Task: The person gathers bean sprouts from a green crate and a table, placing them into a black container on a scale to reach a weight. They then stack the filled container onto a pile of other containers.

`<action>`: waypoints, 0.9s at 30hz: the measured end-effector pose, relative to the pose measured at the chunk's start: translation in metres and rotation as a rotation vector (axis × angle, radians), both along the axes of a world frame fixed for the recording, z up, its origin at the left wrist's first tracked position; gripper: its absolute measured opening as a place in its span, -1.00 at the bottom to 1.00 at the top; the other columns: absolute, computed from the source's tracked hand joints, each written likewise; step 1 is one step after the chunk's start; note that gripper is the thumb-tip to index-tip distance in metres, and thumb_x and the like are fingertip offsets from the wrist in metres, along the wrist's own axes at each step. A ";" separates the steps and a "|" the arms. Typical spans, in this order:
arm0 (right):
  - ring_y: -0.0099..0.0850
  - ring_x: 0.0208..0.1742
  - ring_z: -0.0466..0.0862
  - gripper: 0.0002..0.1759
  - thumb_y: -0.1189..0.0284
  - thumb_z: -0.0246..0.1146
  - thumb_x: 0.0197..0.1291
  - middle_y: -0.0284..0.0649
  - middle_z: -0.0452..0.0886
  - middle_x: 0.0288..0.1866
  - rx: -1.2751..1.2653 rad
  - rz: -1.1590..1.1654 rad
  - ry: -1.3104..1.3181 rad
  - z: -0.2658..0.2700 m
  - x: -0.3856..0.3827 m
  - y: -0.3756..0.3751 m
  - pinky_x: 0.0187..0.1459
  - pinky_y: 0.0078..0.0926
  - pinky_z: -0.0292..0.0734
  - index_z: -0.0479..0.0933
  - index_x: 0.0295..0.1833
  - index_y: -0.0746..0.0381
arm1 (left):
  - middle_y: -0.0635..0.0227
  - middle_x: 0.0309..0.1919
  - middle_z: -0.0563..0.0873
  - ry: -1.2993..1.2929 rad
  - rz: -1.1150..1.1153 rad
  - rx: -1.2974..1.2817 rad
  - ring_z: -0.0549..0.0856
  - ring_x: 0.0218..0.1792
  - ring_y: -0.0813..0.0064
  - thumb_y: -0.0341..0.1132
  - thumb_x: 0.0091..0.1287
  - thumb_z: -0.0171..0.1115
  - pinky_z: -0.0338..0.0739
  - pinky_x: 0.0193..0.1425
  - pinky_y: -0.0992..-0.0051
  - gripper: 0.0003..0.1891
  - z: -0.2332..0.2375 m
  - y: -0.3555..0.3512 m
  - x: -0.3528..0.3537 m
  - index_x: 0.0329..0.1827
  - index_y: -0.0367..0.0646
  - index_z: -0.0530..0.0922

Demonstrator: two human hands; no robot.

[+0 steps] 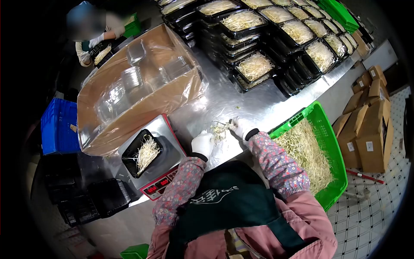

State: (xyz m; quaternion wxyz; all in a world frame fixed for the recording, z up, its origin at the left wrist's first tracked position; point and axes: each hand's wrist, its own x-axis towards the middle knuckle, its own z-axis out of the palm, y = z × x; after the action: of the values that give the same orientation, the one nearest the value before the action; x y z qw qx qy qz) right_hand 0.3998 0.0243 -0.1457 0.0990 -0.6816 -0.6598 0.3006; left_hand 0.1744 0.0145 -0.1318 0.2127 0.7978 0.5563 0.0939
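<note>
My right hand (pixel 241 128), in a white glove, pinches a small bunch of bean sprouts (pixel 221 127) just above the metal table. To its left, my left hand (pixel 202 144), also gloved in white, is closed beside the sprouts; whether anything is in its fingers is hidden. Left of that hand, a black tray (pixel 127 158) partly filled with sprouts rests on a scale (pixel 172 151) with a red display. A green crate (pixel 342 166) heaped with loose sprouts stands at my right forearm.
Stacked black trays of sprouts (pixel 254 67) cover the back right of the table (pixel 189 118). A lined cardboard box (pixel 181 97) holds clear plastic lids. Black trays (pixel 108 196) and a blue crate (pixel 60 127) are at left. Another person (pixel 84 49) works behind the box. Cartons (pixel 373 134) stand right.
</note>
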 end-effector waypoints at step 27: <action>-0.09 -0.06 0.71 -0.64 0.16 0.37 0.11 -0.05 0.72 -0.15 0.084 -0.065 -0.027 -0.013 -0.018 0.073 0.04 -0.19 0.58 0.66 -0.10 0.18 | 0.52 -0.23 0.64 -0.777 0.907 0.223 0.52 -0.36 0.80 -0.49 0.39 0.24 0.44 -0.24 0.73 -0.73 0.110 -0.104 -0.268 0.13 -0.30 0.64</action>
State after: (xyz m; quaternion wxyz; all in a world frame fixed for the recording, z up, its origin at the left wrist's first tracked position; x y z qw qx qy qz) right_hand 0.3815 0.0977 -0.1586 0.1284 -0.7019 -0.6507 0.2598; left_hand -0.0937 -0.0895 -0.0216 0.2542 0.4059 0.7092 0.5174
